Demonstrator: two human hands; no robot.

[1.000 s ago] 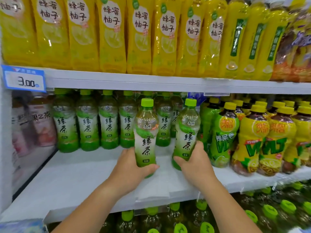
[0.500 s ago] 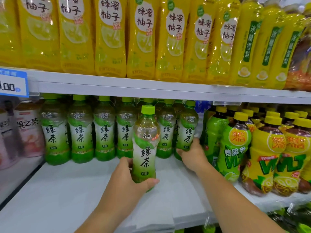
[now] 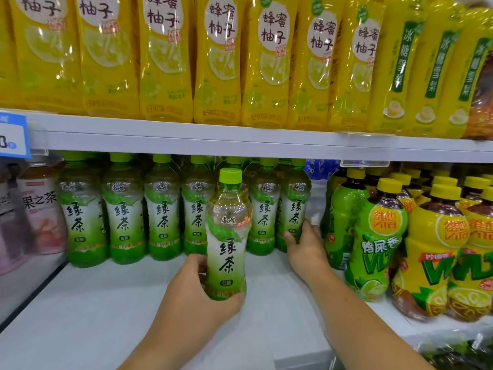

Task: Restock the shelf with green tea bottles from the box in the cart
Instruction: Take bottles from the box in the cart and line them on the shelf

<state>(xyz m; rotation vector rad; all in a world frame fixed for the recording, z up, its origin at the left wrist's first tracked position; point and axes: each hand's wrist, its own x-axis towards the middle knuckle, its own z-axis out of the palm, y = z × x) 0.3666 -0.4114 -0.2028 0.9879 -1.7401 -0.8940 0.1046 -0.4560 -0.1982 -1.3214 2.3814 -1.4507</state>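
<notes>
My left hand (image 3: 196, 292) grips a green tea bottle (image 3: 228, 228) by its lower part and holds it upright over the white shelf (image 3: 88, 316), in front of the row. My right hand (image 3: 304, 244) is wrapped round the base of another green tea bottle (image 3: 294, 206), which stands at the right end of a row of several green tea bottles (image 3: 162, 209) at the back of the shelf. The box and the cart are out of view.
Green and yellow lemon tea bottles (image 3: 432, 247) crowd the shelf's right side, close to my right wrist. Pink fruit tea bottles (image 3: 42, 214) stand at the left. Yellow pomelo drink bottles (image 3: 216, 57) fill the upper shelf, with a blue price tag (image 3: 12, 137) on its edge.
My right hand has pushed its bottle back to the right end of the rear row. My left hand has carried its bottle forward over the shelf. The camera moved closer.
</notes>
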